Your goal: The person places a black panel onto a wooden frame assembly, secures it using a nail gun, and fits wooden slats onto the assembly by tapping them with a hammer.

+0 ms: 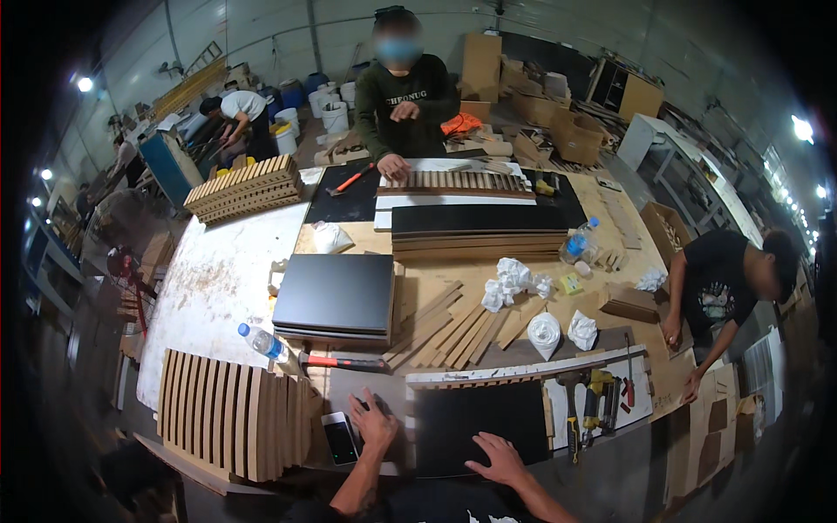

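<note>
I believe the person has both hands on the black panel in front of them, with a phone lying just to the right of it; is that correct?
Not quite: the head view shows the phone lying to the left of the black panel, beside the left hand. The rest holds: the left hand rests at the panel's left edge and the right hand lies on its near edge.

Both your forearms come up from the lower edge of the frame. Your left hand (375,421) lies flat with fingers spread, lower centre. Your right hand (500,457) rests palm down, just right of it.
</note>
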